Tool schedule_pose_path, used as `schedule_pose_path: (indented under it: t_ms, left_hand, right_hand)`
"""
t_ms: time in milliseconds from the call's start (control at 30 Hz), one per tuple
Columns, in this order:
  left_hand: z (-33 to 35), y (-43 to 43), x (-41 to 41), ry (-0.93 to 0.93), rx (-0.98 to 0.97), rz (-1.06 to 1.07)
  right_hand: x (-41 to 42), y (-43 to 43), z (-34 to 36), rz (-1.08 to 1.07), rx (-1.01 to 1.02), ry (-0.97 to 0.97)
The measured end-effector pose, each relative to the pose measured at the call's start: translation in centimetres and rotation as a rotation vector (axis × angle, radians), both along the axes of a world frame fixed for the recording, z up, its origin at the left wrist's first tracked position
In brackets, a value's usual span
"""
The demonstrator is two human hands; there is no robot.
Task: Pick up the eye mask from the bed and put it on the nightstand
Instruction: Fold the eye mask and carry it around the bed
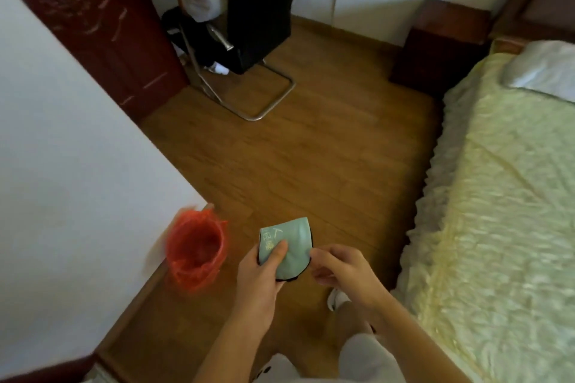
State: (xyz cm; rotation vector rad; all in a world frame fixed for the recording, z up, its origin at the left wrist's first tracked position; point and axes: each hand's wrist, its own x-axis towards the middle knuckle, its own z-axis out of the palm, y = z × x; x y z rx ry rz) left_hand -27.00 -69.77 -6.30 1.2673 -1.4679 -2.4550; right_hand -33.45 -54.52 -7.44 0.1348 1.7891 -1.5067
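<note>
The eye mask (291,244) is pale green with a black edge and light writing, folded over, held above the wooden floor. My left hand (264,270) grips its left side with the thumb pressed on the front. My right hand (339,267) pinches the mask's right edge at its black trim. The bed (504,196) with a cream quilted cover runs along the right. The dark wooden nightstand (438,40) stands at the head of the bed, far ahead and to the right of my hands; its top looks bare.
A bin lined with a red bag (196,252) sits left of my hands against the white wall (62,165). A black chair on a metal frame (255,40), with a seated person partly behind it, stands ahead. A silver pillow (544,68) lies on the bed.
</note>
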Motion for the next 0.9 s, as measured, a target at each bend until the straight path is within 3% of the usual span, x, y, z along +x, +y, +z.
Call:
schedule_pose_path:
  t_ms: [467,900]
  left_hand:
    - [2.4,11.0,-32.0,-0.019,-0.042,-0.281]
    - [2.7,17.7,-51.2,-0.007,-0.039,-0.425]
  right_hand:
    - [-27.4,11.4,1.6,-0.290,-0.088,0.060]
    - [-44.7,17.9,1.8,-0.449,-0.106,0.076]
